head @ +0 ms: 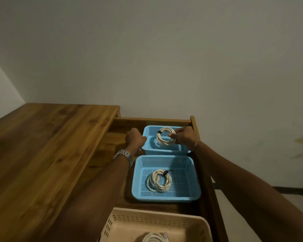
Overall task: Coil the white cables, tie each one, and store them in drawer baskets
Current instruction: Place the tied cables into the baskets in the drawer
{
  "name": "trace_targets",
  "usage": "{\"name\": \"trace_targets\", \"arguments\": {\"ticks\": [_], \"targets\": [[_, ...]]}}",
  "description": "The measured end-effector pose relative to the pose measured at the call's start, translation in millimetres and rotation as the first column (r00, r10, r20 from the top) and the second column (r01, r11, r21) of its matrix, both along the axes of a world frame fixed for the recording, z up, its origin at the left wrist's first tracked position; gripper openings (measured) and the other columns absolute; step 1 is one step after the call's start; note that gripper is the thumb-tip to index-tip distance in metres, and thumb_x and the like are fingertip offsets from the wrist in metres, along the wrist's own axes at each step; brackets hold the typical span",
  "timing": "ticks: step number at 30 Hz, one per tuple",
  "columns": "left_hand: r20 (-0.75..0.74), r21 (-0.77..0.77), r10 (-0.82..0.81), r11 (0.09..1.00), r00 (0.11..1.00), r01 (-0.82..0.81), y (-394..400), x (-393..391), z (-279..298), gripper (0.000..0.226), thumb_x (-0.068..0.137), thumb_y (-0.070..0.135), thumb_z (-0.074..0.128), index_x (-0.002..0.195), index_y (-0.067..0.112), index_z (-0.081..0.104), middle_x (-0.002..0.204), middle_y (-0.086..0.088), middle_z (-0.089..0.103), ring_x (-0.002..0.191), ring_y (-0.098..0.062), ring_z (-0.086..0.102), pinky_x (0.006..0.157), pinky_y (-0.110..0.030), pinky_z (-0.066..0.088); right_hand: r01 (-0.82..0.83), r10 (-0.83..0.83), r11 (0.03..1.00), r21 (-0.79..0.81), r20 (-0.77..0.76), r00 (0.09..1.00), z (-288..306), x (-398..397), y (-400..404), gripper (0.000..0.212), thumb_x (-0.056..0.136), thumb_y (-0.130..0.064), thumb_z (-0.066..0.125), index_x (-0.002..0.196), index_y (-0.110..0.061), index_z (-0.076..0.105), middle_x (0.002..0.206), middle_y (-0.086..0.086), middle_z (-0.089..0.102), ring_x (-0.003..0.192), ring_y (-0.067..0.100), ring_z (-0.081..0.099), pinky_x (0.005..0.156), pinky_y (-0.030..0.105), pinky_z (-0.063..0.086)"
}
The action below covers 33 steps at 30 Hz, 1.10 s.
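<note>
In the open wooden drawer (193,122) stand three baskets in a row. The far blue basket (164,151) holds a coiled white cable (165,137) with a dark tie; the coil stands tilted. My right hand (184,137) pinches that coil's right side. My left hand (135,138) grips the far basket's left rim. The middle blue basket (138,180) holds a second tied white coil (159,180) lying flat. At the near end, a beige basket (138,224) holds another white cable (153,238), partly cut off by the frame.
A wooden tabletop (42,154) runs along the left of the drawer. A plain wall rises behind. The drawer's right side wall (206,189) lies under my right forearm. Floor shows at the far right.
</note>
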<state>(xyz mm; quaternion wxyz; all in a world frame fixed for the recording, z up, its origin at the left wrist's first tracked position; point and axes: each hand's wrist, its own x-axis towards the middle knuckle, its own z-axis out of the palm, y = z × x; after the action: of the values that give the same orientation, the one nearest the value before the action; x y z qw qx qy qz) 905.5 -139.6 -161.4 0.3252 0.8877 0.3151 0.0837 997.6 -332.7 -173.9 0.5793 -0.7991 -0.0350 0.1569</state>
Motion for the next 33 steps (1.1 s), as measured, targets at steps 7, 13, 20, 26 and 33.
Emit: {"name": "trace_targets", "arguments": {"ticks": [7,13,20,26,33], "targets": [[-0.012,-0.158,0.067,0.985,0.998,-0.068,9,5,3,0.015,0.087,0.008,0.077,0.09,-0.004,0.069,0.09,-0.016,0.074,0.071,-0.025,0.075,0.051,-0.037,0.062,0.021,-0.026,0.978,-0.206,-0.019,0.999,-11,11,14,0.034,0.073,-0.016,0.089,0.098,0.001,0.075,0.097,0.015,0.076,0.088,0.023,0.074,0.081,0.04,0.063],[0.007,-0.204,0.067,0.977,0.998,-0.064,10,5,0,0.013,0.087,0.008,0.076,0.087,-0.002,0.068,0.089,-0.015,0.075,0.07,-0.023,0.074,0.05,-0.034,0.061,0.02,0.004,0.925,-0.379,0.062,0.998,-13,10,19,0.048,0.067,-0.035,0.093,0.095,0.001,0.076,0.092,0.013,0.076,0.09,0.021,0.072,0.081,0.04,0.063],[0.016,-0.166,0.067,0.984,0.998,-0.064,8,1,3,0.016,0.089,0.015,0.076,0.086,0.001,0.069,0.083,-0.01,0.074,0.067,-0.019,0.072,0.057,-0.03,0.062,0.023,0.059,0.916,-0.402,0.189,0.98,8,1,9,0.037,0.087,-0.036,0.077,0.092,0.001,0.079,0.088,0.016,0.077,0.065,0.014,0.063,0.065,0.029,0.057],[0.073,0.027,-0.009,1.0,0.997,0.007,-13,-14,34,0.028,0.091,0.023,0.074,0.072,0.01,0.056,0.075,-0.004,0.065,0.056,-0.01,0.055,0.042,-0.019,0.035,0.057,0.082,0.937,-0.345,0.377,0.922,39,-4,-24,0.031,0.088,-0.038,0.076,0.099,-0.008,0.079,0.115,0.003,0.068,0.092,0.013,0.063,0.091,0.034,0.057],[0.078,0.21,-0.259,0.948,0.963,0.238,-76,-43,73,0.04,0.083,0.047,0.077,0.082,0.01,0.06,0.074,0.0,0.057,0.072,-0.018,0.056,0.055,-0.029,0.045,-0.01,0.109,0.95,-0.313,0.301,0.947,73,-35,-77,0.03,0.092,-0.026,0.073,0.109,-0.002,0.075,0.107,0.012,0.074,0.094,0.019,0.066,0.079,0.033,0.06]]}}
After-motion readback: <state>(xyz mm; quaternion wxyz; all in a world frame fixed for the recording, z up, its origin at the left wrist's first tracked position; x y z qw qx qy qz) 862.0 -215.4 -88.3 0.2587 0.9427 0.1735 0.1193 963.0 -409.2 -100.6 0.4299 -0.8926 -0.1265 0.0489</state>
